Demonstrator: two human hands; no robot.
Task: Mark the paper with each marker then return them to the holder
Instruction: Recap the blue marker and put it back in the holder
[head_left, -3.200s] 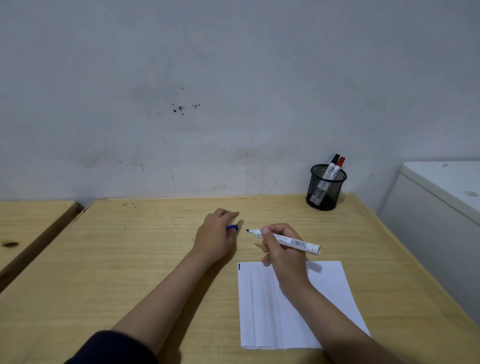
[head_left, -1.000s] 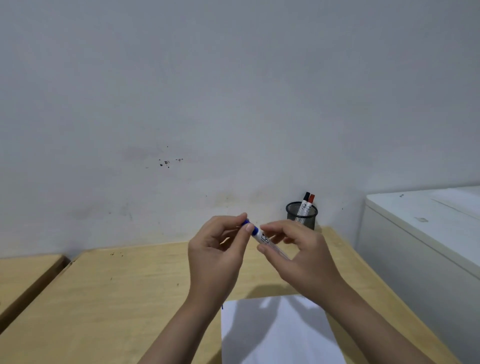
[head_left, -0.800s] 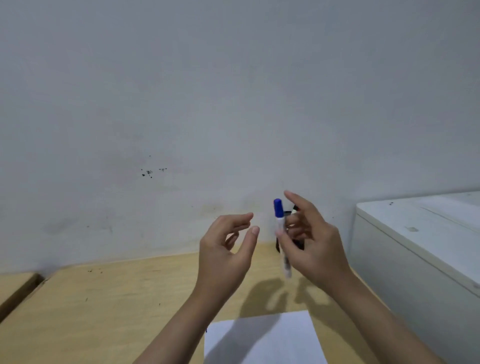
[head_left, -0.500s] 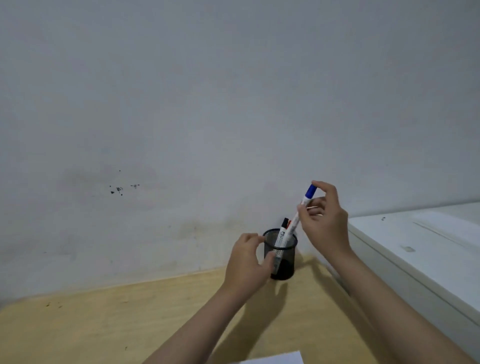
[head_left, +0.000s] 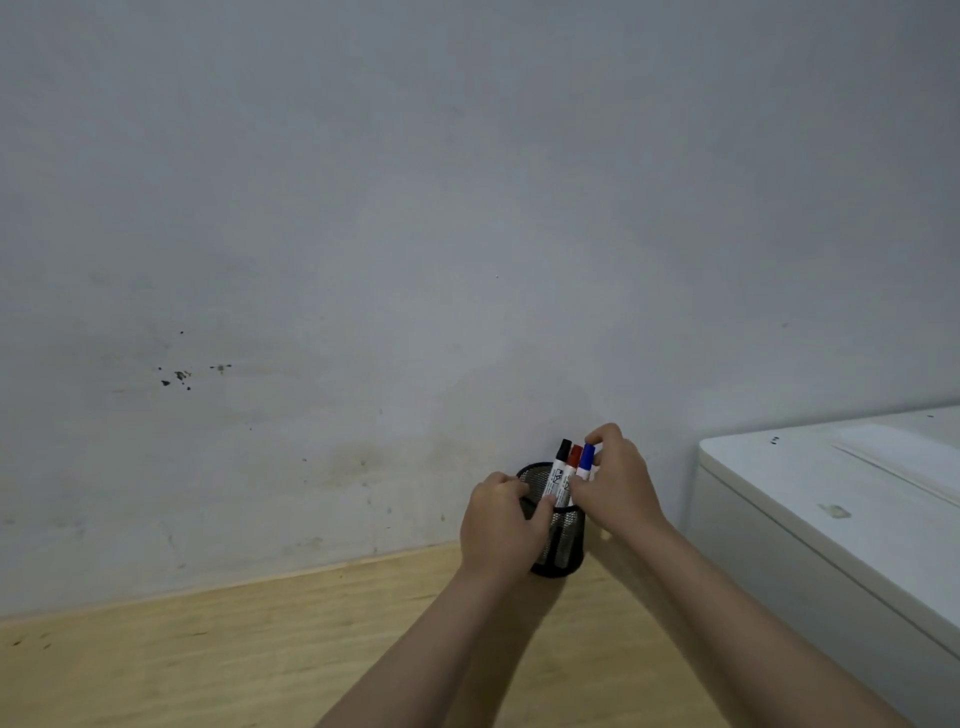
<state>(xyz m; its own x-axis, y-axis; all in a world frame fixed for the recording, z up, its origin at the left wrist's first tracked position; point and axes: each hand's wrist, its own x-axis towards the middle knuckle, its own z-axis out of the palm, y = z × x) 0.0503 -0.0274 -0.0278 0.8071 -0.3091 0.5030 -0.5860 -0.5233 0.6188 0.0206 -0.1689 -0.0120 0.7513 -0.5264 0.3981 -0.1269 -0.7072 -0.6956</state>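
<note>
A black mesh holder (head_left: 563, 545) stands on the wooden table (head_left: 208, 654) close to the wall. Three markers stand upright in it: a black-capped marker (head_left: 560, 470), a red-capped marker (head_left: 574, 457) and a blue-capped marker (head_left: 586, 460). My left hand (head_left: 498, 525) wraps the holder's left side, thumb on its rim. My right hand (head_left: 618, 478) pinches the blue-capped marker near its cap, with the marker's lower part inside the holder. The paper is out of view.
A white cabinet (head_left: 841, 509) stands right of the table, its top higher than the tabletop. The grey wall (head_left: 415, 234) rises directly behind the holder. Bare wooden tabletop stretches to the left.
The cap went back on the blue marker. My right hand carried it to the holder and lowered it in beside the other two. My left hand took hold of the holder.
</note>
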